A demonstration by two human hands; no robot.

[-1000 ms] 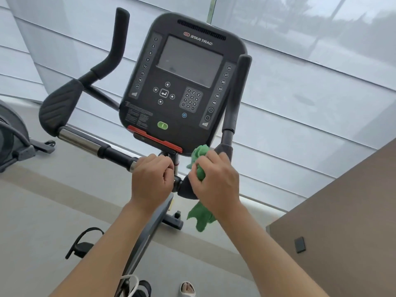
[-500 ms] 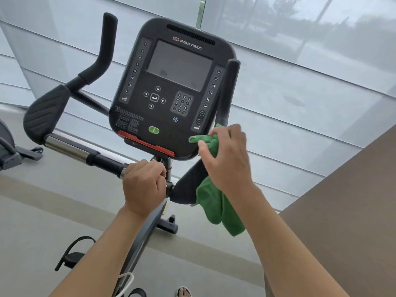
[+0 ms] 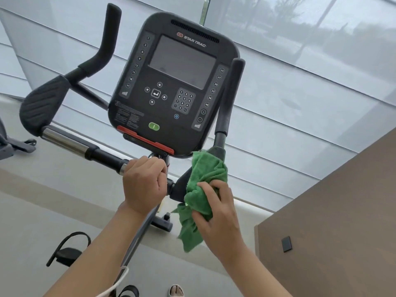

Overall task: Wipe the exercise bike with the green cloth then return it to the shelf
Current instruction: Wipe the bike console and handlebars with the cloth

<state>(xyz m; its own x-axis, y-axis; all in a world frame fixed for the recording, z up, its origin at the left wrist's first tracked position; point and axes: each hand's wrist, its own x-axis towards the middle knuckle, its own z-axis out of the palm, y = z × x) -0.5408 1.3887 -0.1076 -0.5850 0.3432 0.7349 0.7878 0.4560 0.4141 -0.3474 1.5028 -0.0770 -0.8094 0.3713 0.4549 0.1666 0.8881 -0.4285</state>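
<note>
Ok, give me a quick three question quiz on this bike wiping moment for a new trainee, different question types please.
1. True or false: the left hand grips the bike's handlebar near the console post.
2. Multiple choice: the right hand presses the green cloth against which part? A) the console screen B) the right elbow pad below the upright grip C) the pedal
3. Fill in: the bar along the console's lower edge is coloured ____.

Key: 1 true; 2 B; 3 red.
</note>
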